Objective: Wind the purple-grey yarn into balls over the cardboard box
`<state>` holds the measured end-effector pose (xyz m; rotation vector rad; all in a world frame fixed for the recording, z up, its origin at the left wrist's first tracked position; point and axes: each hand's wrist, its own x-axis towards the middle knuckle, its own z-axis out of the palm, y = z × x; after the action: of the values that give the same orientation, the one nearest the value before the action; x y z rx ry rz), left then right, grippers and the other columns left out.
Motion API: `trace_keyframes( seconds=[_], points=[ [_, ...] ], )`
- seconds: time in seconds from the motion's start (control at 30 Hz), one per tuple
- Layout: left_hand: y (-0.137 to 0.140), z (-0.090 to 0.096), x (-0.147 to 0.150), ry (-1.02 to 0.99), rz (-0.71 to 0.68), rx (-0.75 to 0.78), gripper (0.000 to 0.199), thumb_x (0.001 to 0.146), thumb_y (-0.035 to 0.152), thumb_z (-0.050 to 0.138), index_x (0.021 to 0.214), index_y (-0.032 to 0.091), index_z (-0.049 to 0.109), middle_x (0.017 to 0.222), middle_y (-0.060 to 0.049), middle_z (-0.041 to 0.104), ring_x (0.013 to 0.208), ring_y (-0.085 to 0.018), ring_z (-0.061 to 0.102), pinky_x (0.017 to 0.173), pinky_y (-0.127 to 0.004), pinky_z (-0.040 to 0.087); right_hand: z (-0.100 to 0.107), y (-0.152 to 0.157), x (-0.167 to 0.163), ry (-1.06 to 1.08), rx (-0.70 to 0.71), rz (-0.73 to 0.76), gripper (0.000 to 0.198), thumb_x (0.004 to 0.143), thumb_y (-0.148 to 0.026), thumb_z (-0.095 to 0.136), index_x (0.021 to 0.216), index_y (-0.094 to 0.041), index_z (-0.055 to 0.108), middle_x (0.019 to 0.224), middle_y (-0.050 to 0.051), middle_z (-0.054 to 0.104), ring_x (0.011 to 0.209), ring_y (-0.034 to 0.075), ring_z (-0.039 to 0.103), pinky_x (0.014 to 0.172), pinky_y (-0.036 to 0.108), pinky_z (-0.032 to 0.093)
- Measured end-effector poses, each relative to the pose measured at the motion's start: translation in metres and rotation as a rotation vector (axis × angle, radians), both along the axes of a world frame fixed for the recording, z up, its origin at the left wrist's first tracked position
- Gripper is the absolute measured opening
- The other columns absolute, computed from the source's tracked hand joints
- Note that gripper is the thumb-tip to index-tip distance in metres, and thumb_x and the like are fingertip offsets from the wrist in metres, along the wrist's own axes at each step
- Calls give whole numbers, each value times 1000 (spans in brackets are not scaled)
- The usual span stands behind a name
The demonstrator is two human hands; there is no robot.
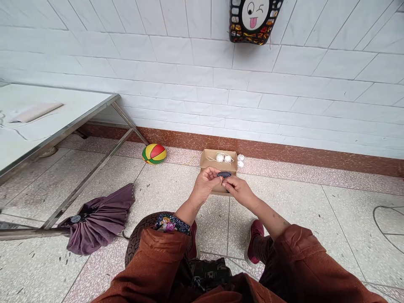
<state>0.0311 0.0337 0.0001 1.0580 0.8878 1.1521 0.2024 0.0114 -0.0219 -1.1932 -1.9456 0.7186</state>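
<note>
Between my two hands is a small dark blue-grey bundle of wound cord [224, 174], held above an open cardboard box [203, 162]. My left hand [206, 183] pinches its left side, thumb pointing inward. On the other side my right hand [237, 188] has its fingers closed at the bundle's lower right edge. White balls of string [223, 158] lie in the far part of the box, with loose strands around them. More small white balls [240, 160] sit on the floor just right of the box. My hands hide much of the box's near part.
A red, yellow and green ball [154, 153] rests on the floor by the leg of a metal-framed table [85, 115]. Nearer lies a folded purple umbrella [101, 221]. A black basket [255, 35] hangs on the tiled wall. Wire [383, 227] lies at right.
</note>
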Motion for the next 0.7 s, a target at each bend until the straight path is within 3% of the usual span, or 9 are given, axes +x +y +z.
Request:
trace_keyframes(
  seconds=[0.17, 0.27, 0.37, 0.53, 0.7],
  points=[
    [7, -6, 1, 197, 99, 81, 23, 64, 17, 74, 83, 17, 61, 72, 3, 61, 66, -10, 54, 67, -24, 43, 18, -10, -3, -68, 80, 106, 21, 100, -31, 50, 92, -21, 66, 83, 3, 64, 77, 17, 61, 72, 28, 49],
    [7, -7, 3, 248, 45, 103, 22, 64, 19, 73, 82, 18, 60, 72, 2, 62, 66, -10, 55, 65, -24, 42, 33, -8, 4, 6, 120, 104, 21, 100, -32, 50, 94, -22, 67, 86, 5, 67, 82, 18, 63, 77, 31, 50],
    [3, -4, 2, 249, -84, 99, 23, 64, 21, 76, 80, 17, 59, 73, 2, 62, 65, -10, 55, 64, -24, 41, 39, 0, 14, 59, 131, -3, 19, 99, -32, 53, 92, -23, 68, 84, 4, 67, 81, 19, 63, 76, 31, 50],
    [-5, 7, -2, 97, -281, -1, 28, 67, 26, 79, 84, 17, 59, 77, 1, 62, 69, -10, 57, 69, -24, 45, 26, 13, 26, 62, 82, -187, 17, 95, -30, 54, 86, -21, 66, 81, 3, 67, 76, 18, 61, 73, 31, 49],
    [-8, 8, -1, -105, -248, -94, 31, 67, 26, 82, 86, 17, 59, 82, 1, 61, 71, -10, 58, 71, -25, 48, 7, 9, 15, 19, 1, -101, 16, 93, -23, 53, 85, -21, 66, 80, 2, 67, 77, 18, 63, 72, 29, 49]
  ],
)
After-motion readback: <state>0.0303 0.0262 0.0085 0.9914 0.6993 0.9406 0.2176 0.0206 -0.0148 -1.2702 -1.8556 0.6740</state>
